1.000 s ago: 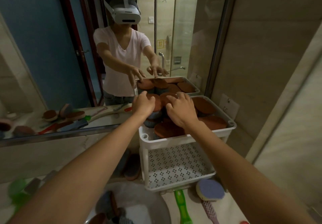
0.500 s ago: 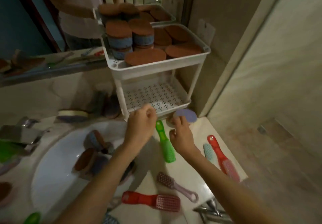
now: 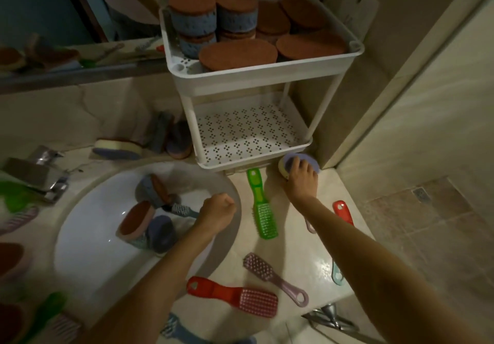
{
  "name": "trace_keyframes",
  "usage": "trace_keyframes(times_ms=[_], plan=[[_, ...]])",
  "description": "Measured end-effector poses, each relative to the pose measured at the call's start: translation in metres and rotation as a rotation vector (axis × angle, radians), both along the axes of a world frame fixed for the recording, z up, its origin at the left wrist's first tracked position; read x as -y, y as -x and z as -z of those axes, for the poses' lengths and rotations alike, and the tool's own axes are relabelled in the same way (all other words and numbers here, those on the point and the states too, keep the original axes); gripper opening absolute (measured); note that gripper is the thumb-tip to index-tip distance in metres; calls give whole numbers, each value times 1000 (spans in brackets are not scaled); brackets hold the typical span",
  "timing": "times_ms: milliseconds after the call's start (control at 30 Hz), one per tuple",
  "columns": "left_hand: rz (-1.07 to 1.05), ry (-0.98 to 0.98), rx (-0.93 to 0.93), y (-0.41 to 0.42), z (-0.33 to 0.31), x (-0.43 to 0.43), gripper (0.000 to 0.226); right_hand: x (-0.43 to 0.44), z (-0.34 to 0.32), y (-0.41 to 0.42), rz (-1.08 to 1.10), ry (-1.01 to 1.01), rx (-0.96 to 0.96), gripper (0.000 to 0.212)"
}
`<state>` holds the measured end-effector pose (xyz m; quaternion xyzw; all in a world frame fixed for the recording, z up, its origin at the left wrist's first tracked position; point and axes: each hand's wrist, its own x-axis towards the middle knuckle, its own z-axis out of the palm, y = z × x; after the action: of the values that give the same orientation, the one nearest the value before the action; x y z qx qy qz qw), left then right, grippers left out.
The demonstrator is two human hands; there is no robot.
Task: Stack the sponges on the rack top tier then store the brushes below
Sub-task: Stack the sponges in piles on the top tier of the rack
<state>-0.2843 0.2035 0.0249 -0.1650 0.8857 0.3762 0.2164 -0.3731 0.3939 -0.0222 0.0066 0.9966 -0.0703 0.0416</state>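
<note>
Beside the rack (image 3: 254, 77) front right foot, on the counter (image 3: 294, 252): purple sponge (image 3: 312, 164) flat, purple face up, long axis left-right. Right hand (image 3: 299, 181) fingers curl over it. Left hand (image 3: 217, 211) fisted, empty, above sink (image 3: 88, 236) rim.

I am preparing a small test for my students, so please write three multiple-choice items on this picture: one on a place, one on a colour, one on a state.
1. The green brush nearest the rack lies: A in the sink; B on the counter; C on the top tier.
2. The sponge under the right hand is: A red; B green; C purple.
3. The lower tier: A holds brushes; B holds sponges; C holds nothing yet.

Key: B, it lies flat before the rack; C, purple shows beside the hand; C, only its bare perforated floor shows.
</note>
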Motion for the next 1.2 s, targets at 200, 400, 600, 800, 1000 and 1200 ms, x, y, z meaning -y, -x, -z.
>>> trace_keyframes(times_ms=[200,400,600,800,1000,1200], plan=[[6,-47,-1,3,8,-1,29,-15,10,2,-167,-93,-146,47],[-26,-119,-56,8,5,-8,24,-26,-14,-9,-296,-59,-512,33],[-60,-324,-226,8,-6,-4,43,11,-57,-39,-226,357,-520,33],[-171,-584,-236,-25,-20,45,34,85,-92,-76,-44,1133,28,18],[-587,-673,-326,-102,-26,118,19,168,-92,-115,-181,1222,572,33],[-919,-300,-311,-190,-11,184,14,254,-75,-165,-332,1125,763,25]])
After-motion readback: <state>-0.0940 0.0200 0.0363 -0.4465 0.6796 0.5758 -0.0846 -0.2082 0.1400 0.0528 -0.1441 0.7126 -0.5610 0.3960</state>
